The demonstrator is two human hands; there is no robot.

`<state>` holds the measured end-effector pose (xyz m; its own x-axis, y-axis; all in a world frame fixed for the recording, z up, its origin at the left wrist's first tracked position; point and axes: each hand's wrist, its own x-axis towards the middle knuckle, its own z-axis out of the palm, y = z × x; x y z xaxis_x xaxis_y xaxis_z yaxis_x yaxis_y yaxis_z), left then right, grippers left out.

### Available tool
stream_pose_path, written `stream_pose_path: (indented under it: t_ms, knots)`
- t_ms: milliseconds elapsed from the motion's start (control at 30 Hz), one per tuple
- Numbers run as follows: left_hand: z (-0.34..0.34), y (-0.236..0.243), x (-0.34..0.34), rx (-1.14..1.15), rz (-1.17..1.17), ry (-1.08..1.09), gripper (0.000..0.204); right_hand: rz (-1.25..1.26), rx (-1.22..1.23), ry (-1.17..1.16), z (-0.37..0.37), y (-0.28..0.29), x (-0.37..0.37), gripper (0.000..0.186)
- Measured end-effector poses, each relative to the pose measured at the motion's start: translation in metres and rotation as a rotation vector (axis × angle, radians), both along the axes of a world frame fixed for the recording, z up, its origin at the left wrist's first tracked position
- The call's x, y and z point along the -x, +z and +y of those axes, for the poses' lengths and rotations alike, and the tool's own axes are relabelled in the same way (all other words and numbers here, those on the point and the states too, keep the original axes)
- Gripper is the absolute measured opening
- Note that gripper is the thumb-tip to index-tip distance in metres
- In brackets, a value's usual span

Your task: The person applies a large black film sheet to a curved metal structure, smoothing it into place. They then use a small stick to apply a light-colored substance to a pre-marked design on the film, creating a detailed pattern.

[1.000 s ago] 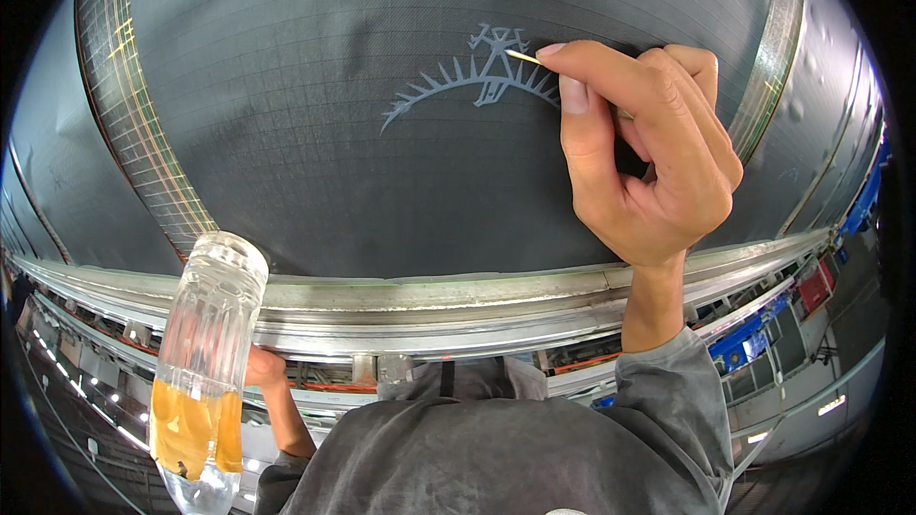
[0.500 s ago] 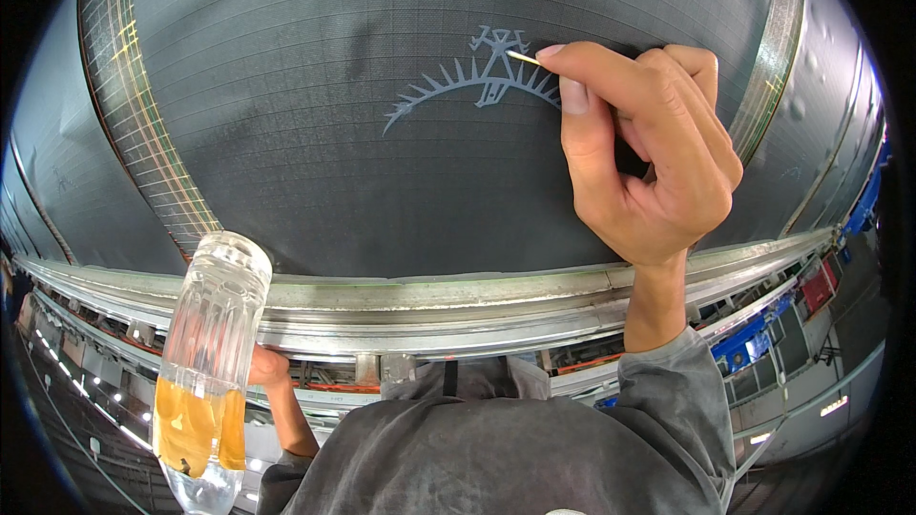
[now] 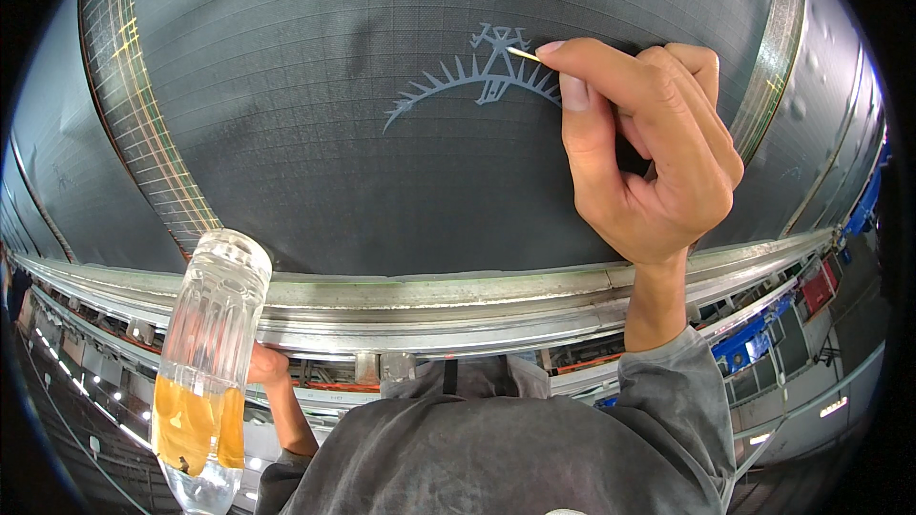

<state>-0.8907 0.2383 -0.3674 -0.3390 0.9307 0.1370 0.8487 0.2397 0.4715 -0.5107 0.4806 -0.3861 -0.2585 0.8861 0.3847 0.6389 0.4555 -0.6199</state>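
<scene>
A thin cotton swab (image 3: pixel 523 54) is pinched between the thumb and index finger of my right hand (image 3: pixel 654 143). Its white tip lies at the upper middle part of a pale blue-grey printed emblem (image 3: pixel 458 81), which has an arc of spikes. The emblem sits on dark grey gridded fabric (image 3: pixel 334 153), and my fingers cover its right end. My left hand (image 3: pixel 269 365) is down at the lower left, mostly hidden behind a clear plastic bottle (image 3: pixel 215 286). Whether it touches the bottle does not show, and its fingers are out of sight.
A metal rail (image 3: pixel 448 296) runs along the fabric's near edge. Strips of loose threads (image 3: pixel 143 95) and a woven edge (image 3: pixel 768 67) border the fabric panel. The bottle, with a yellow band in its lower part, overlaps the rail in view. Blue machine parts (image 3: pixel 749 343) show at the right.
</scene>
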Motion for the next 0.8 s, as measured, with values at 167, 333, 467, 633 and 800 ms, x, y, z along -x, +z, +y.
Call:
stream_pose_path:
  t_ms: [167, 333, 467, 633, 800]
  knots:
    - [-0.0017, -0.0011, 0.0018, 0.002, -0.003, 0.022, 0.036, 0.0, -0.002, 0.0, -0.0001, -0.0004, 0.0006, 0.021]
    - [0.0003, -0.0011, -0.0012, -0.007, -0.026, 0.032, 0.036, -0.007, 0.005, -0.008, -0.0001, 0.0005, 0.0001, 0.02]
    - [-0.0019, 0.0004, -0.0013, 0.007, 0.027, 0.001, 0.036, -0.002, 0.008, -0.001, -0.0005, -0.0001, -0.0001, 0.02]
    - [-0.0074, -0.0005, 0.0043, 0.02, -0.007, -0.018, 0.036, 0.001, 0.0, 0.0, -0.0004, -0.0006, -0.0003, 0.02]
    - [-0.0016, -0.0005, 0.002, -0.007, -0.027, 0.001, 0.037, -0.004, 0.002, 0.0, 0.0, 0.0001, -0.0001, 0.02]
